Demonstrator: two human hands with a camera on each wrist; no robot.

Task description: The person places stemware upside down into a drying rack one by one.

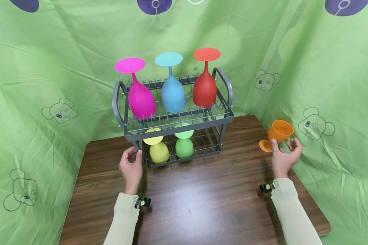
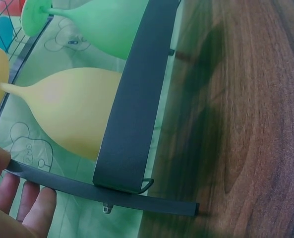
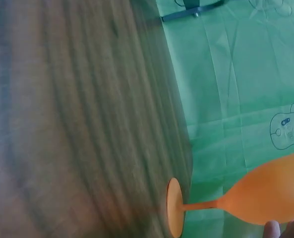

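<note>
At the left front upright of a grey two-tier dish rack (image 1: 178,128) is my left hand (image 1: 131,168). The left wrist view shows its thumb and fingers (image 2: 40,210) on opposite sides of a dark metal bar of the rack. On the right, an orange goblet (image 1: 280,130) stands upright on its foot near the table's edge. My right hand (image 1: 286,158) is at the near side of its bowl, thumb and fingers spread apart. In the right wrist view a fingertip (image 3: 271,229) is right at the bowl's edge; the other fingers are mostly hidden.
Upside down on the upper tier are pink (image 1: 141,100), blue (image 1: 173,95) and red (image 1: 204,90) goblets. Yellow (image 1: 159,152) and green (image 1: 184,148) goblets are inverted below. Green cloth (image 1: 340,85) surrounds the brown wooden table (image 1: 202,197).
</note>
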